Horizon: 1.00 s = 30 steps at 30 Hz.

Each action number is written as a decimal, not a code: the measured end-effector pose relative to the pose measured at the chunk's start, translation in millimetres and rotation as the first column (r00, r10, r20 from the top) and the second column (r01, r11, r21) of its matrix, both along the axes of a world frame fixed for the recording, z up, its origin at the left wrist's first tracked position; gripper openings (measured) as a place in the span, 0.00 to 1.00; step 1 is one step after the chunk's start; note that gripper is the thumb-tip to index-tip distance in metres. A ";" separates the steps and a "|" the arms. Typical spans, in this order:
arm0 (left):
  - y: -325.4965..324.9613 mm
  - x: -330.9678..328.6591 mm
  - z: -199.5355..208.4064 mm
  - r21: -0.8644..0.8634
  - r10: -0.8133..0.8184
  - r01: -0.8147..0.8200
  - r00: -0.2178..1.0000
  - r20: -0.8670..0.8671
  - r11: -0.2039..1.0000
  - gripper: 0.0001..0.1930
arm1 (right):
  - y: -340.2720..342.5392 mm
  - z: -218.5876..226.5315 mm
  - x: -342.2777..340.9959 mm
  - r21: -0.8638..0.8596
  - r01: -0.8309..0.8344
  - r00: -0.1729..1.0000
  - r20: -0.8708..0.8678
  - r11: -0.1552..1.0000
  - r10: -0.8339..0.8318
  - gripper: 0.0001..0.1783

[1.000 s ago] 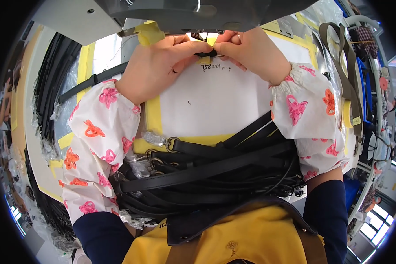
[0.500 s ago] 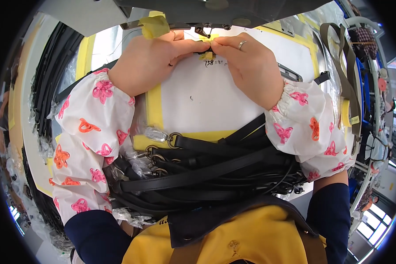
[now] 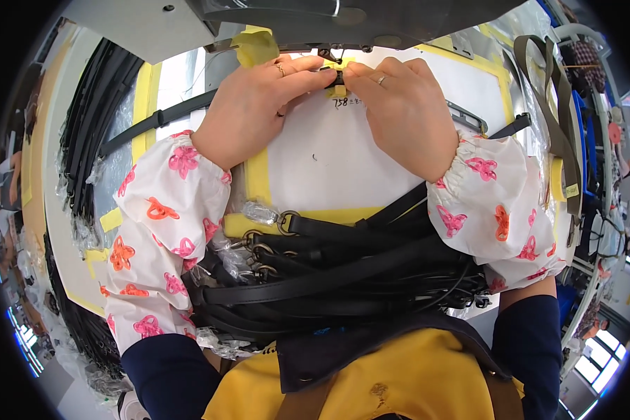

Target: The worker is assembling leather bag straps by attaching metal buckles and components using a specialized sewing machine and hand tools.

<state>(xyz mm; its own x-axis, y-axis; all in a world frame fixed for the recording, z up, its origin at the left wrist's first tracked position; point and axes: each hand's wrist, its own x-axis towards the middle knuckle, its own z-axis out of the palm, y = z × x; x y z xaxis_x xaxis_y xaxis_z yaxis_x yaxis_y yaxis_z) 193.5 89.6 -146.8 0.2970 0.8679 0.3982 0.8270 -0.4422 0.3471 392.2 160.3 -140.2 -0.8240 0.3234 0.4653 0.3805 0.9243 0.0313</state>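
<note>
Strap [image 3: 182,108], rising rightward lengthwise, toward left hand [image 3: 248,108]

Machine head [image 3: 294,22] over far side of counter [image 3: 64,259], sheet [image 3: 322,185] in front of it. Left hand [image 3: 248,108] and right hand [image 3: 409,115] over sheet's far part, fingertips near each other just before machine head. Strap [image 3: 147,124] runs left from left hand. Strap pile [image 3: 343,283] between sheet and apron [image 3: 413,374]. Strap bundle [image 3: 94,133] along counter's left side; webbing loop [image 3: 556,129] far right, beside rack [image 3: 574,30].
</note>
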 end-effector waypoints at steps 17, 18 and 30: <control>-3.0 -5.0 10.7 0.033 0.052 -0.045 0.968 -0.244 0.998 0.16 | 2.7 4.7 3.2 -0.132 -0.021 0.998 -0.056 0.991 0.014 0.13; -1.4 -5.8 9.2 0.032 0.072 -0.066 0.968 -0.242 0.997 0.16 | 4.4 4.9 2.8 -0.145 -0.015 0.999 -0.037 0.989 0.010 0.13; 1.7 -7.6 7.3 0.027 0.071 -0.067 0.984 -0.165 0.997 0.18 | 11.2 3.9 2.1 -0.181 -0.021 1.000 -0.013 0.983 0.019 0.14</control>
<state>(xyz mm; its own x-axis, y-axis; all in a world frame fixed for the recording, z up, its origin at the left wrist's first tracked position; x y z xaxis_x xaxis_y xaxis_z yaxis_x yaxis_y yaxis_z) 185.8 91.2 -139.6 0.3002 0.8803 0.3674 0.9011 -0.3880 0.1936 394.4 171.5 -136.3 -0.8262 0.3868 0.4097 0.3612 0.9216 -0.1418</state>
